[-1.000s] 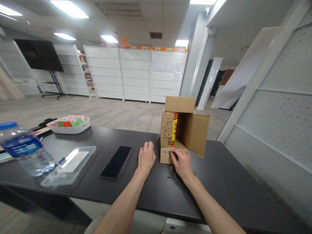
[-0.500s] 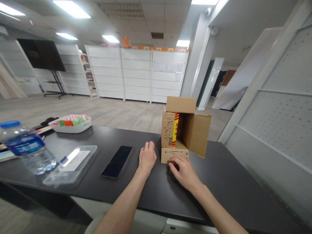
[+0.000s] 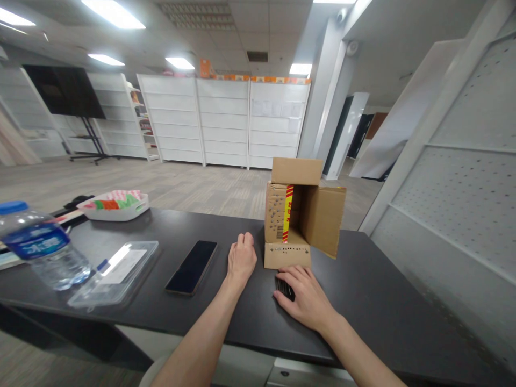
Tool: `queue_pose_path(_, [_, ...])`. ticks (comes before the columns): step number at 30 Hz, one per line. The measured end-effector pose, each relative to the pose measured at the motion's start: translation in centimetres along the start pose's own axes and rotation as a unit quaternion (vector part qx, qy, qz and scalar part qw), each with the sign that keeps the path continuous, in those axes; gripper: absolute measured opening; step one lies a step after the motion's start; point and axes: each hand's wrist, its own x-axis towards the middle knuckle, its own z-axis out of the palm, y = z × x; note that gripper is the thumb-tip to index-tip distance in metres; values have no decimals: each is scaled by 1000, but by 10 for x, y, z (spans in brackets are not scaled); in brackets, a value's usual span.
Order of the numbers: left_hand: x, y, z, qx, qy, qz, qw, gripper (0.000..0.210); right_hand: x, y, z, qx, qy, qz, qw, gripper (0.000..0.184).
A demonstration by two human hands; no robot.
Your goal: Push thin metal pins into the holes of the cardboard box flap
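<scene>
My left hand [image 3: 242, 257] rests on the dark table as a loose fist, left of the cardboard box; whatever its curled fingers hold, if anything, is hidden. My right hand [image 3: 302, 293] lies in front of the box, thumb and fingers apart and curved around a small row of thin metal pieces [image 3: 284, 287], which look like nails or screws. The palm partly covers them. The cardboard box [image 3: 276, 212] stands with its opening and flaps toward me. Its lower front flap [image 3: 287, 257] has a row of small holes or metal heads, and more dot the left panel.
Left of my hands lie a black phone [image 3: 192, 267] and a clear plastic case [image 3: 116, 274]. A water bottle [image 3: 42, 247] stands at far left, a white basket [image 3: 115, 209] behind. A perforated panel [image 3: 451, 177] borders the table's right side.
My right hand has drawn back from the box's lower flap toward me, its thumb spreading from the fingers around the metal pieces. My left hand stays in its fist. The view has shifted slightly.
</scene>
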Motion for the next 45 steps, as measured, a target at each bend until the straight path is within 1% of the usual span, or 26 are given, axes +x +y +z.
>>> queue_pose_path(5, [0,0,-1,-1,5,-1,1000,18,0,0,1,-3,-7,6,1000,21])
queue_pose_path(12, [0,2,-2,0,2,-5,1000,18,0,-1,0,2,-15,5,1000,26])
queue_pose_path(15, [0,2,-2,1,5,-5,1000,18,0,-1,0,-1,-15,7,1000,24])
queue_pose_path(29, [0,1,-2,3,3,-3,1000,18,3,2,7,-11,13,-5,1000,17])
queue_pose_path(36, [0,2,-2,2,3,-2,1000,19,3,2,5,-15,19,-17,1000,13])
queue_pose_path(45, [1,1,0,8,5,0,1000,19,4,7,6,-29,30,-45,998,17])
